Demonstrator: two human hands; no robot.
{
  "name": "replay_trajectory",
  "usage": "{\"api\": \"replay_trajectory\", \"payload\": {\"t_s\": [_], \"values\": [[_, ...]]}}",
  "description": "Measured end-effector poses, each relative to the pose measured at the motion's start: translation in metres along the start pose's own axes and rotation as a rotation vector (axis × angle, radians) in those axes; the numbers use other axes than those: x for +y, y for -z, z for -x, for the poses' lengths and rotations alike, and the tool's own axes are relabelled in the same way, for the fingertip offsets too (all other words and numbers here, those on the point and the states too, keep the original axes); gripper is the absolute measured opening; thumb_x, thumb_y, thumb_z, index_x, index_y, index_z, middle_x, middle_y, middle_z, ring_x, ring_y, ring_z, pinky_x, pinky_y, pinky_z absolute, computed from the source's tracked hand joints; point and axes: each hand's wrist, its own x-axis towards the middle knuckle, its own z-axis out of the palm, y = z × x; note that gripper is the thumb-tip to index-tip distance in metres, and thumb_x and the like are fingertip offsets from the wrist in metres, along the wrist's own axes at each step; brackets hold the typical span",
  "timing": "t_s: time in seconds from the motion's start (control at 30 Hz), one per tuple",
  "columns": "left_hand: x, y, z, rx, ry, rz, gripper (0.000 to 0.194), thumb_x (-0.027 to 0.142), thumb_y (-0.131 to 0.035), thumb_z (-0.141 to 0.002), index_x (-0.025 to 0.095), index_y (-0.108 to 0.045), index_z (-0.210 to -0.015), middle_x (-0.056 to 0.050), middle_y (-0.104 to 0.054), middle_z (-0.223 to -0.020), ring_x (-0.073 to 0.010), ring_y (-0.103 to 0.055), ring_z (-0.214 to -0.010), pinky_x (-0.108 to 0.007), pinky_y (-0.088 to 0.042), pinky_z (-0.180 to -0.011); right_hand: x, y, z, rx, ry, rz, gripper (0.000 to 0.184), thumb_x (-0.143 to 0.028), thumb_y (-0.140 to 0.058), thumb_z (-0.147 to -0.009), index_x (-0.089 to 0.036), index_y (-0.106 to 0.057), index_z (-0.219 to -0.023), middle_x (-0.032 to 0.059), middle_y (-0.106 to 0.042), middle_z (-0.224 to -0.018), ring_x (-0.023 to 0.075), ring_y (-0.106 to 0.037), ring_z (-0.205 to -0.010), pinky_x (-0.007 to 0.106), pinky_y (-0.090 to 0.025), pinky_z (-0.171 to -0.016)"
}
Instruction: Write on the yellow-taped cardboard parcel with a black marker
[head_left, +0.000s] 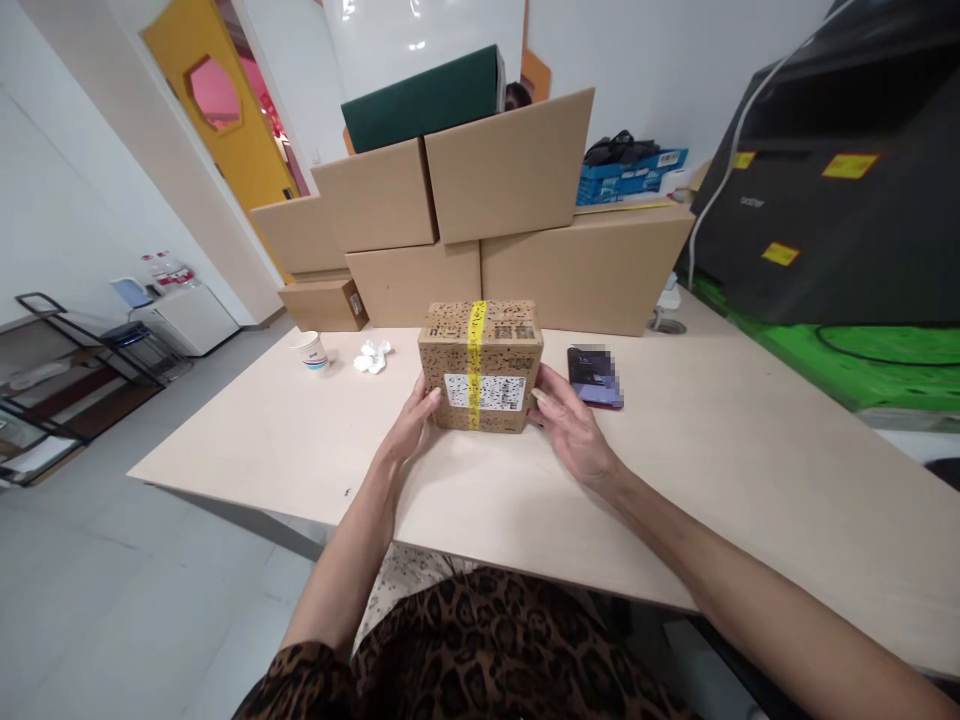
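Both hands, left (411,418) and right (574,425), grip the box (456,355)'s sides; uneven pressure could tip it.

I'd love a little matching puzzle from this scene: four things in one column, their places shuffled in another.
Things:
1. Paper cup
2. Taped box
3. Green box
4. Phone

Places:
A. On top of the stacked cartons
B. Flat on the table, right of the right hand
C. Left of the crumpled tissue
D. Between the left hand and right hand

Pairs: 1-C, 2-D, 3-A, 4-B
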Motion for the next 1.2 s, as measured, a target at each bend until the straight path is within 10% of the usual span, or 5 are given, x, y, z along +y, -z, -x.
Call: {"api": "replay_trajectory", "payload": {"t_s": [0.33, 0.87, 1.03, 1.2], "values": [[0.007, 0.004, -0.001, 0.101, -0.075, 0.130, 0.063, 0.078, -0.057, -0.087, 0.028, -0.075, -0.120, -0.007, -0.065, -0.147, -0.0342, -0.040, -0.153, -0.052, -0.037, -0.121, 0.000, 0.011, -0.014, 0.080, 0.031, -0.053, 0.064, -0.083, -0.039, -0.089, -0.040, -0.068, -0.126, 0.0005, -0.069, -0.142, 0.0309, -0.055, -0.141, 0.051, -0.054, -0.105], [0.003, -0.001, -0.001, 0.109, 0.126, 0.184, 0.064, 0.045, -0.085, -0.077, 0.020, -0.068, -0.135, -0.011, -0.067, -0.145, -0.0366, -0.056, -0.142, -0.049, -0.042, -0.121, 0.015, 0.015, -0.015, 0.053, -0.082, -0.100, 0.038, -0.064, -0.067, -0.085, -0.037, -0.076, -0.109, -0.0023, -0.070, -0.141, 0.0290, -0.052, -0.145, 0.053, -0.043, -0.118], [0.005, 0.002, 0.002, 0.096, 0.036, 0.231, 0.054, 0.062, -0.069, -0.089, 0.029, -0.071, -0.133, -0.004, -0.055, -0.159, -0.0313, -0.035, -0.158, -0.047, -0.035, -0.127, 0.010, 0.013, -0.015, 0.047, -0.036, -0.124, 0.042, -0.063, -0.069, -0.084, -0.038, -0.073, -0.117, -0.0018, -0.067, -0.146, 0.0281, -0.053, -0.145, 0.053, -0.043, -0.120], [0.009, 0.013, 0.001, 0.200, -0.108, 0.303, 0.054, 0.040, -0.077, -0.083, 0.029, -0.068, -0.136, -0.004, -0.050, -0.163, -0.0273, -0.030, -0.161, -0.042, -0.028, -0.131, 0.013, 0.010, -0.012, 0.036, -0.084, -0.102, 0.056, -0.061, -0.078, -0.079, -0.037, -0.070, -0.128, 0.0021, -0.068, -0.144, 0.0299, -0.056, -0.141, 0.054, -0.042, -0.122]]}}
